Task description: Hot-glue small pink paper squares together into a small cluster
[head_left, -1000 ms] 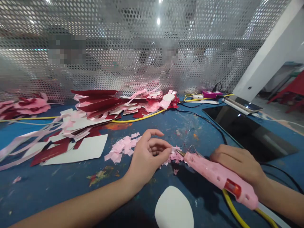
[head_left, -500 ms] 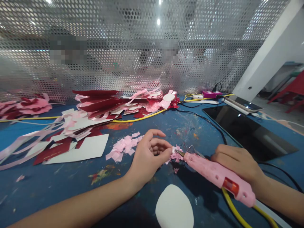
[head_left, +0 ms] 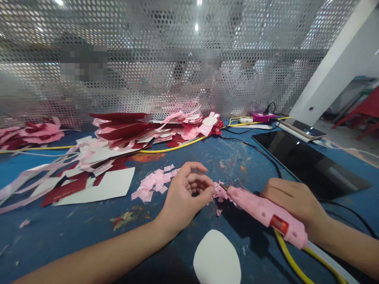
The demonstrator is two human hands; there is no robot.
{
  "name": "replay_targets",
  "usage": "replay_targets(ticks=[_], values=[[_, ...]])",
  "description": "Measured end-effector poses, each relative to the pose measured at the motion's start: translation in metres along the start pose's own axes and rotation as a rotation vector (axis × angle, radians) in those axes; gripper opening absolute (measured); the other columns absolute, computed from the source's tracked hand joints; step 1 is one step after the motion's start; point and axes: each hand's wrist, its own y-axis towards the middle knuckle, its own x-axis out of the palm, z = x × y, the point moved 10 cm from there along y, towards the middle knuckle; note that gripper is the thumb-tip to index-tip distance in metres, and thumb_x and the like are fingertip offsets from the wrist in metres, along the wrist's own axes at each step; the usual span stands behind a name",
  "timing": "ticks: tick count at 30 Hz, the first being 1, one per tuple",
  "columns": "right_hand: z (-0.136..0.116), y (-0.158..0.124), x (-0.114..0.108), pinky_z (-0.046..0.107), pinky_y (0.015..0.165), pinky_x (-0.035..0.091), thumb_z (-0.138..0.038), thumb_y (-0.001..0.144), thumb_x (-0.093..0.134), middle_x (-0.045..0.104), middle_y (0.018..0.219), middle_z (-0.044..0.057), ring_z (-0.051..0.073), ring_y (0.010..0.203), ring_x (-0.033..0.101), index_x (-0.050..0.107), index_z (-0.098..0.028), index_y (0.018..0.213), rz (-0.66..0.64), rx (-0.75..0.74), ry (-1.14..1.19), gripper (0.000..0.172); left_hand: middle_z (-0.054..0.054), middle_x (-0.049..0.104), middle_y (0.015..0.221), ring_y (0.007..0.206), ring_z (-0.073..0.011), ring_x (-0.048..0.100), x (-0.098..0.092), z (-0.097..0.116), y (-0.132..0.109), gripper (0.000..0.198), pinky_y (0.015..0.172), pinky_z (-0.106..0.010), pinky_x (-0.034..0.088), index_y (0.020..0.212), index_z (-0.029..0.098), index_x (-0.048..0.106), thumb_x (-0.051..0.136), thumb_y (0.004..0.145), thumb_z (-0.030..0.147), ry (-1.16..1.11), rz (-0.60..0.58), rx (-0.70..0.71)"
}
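My left hand (head_left: 189, 193) is curved, its thumb and fingertips pinched on a small pink paper piece (head_left: 219, 191). A pink glue gun (head_left: 266, 211) is held in my right hand (head_left: 291, 197), its fingers wrapped round the far side and partly hidden. The gun's metal tip is at the paper piece, beside my left fingertips. Left of my left hand lies a heap of small pink paper squares (head_left: 154, 181). A rounded white paper cutout (head_left: 217, 258) lies flat at the front, below both hands.
Red, pink and white papers (head_left: 118, 134) are piled at the back left, crossed by a yellow cable (head_left: 177, 148). A black tablet (head_left: 304, 161) and a phone (head_left: 304, 128) lie at the right. Behind the blue table (head_left: 97, 232) stands a perforated metal screen (head_left: 166, 51).
The glue gun and my right hand have shifted slightly left, bringing the tip closer to my left fingertips. My left hand has barely moved.
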Motion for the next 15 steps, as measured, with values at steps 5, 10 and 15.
replay_targets(ticks=[5,10,15], values=[[0.018,0.002,-0.013,0.030,0.066,0.043,-0.023,0.091,0.043,0.062,0.083,0.008,0.019,0.075,0.058,0.055,-0.019,0.091,0.067,0.086,0.032,0.013,0.005,0.063,0.072,0.059,-0.0065,0.054,-0.002,0.002,-0.001,0.030,0.054,-0.019,0.044,0.094,0.020,0.044,0.064,0.073,0.013,0.000,0.024,0.016],[0.076,-0.002,-0.029,0.028,0.060,0.045,-0.041,0.079,0.061,0.066,0.080,0.002,0.018,0.066,0.061,0.060,-0.022,0.093,0.160,0.522,0.010,0.024,0.004,0.063,0.071,0.061,-0.0079,0.056,-0.005,0.006,-0.003,0.028,0.056,-0.020,0.044,0.094,0.021,0.044,0.062,0.075,0.014,0.066,0.049,0.053],[0.114,-0.010,-0.026,0.028,0.052,0.042,-0.051,0.076,0.060,0.061,0.062,0.001,0.017,0.056,0.055,0.062,-0.020,0.073,0.118,0.735,0.033,0.031,0.004,0.063,0.071,0.063,-0.0086,0.058,-0.006,0.005,-0.003,0.030,0.059,-0.020,0.046,0.093,0.020,0.044,0.064,0.072,0.015,0.048,0.061,0.052]])
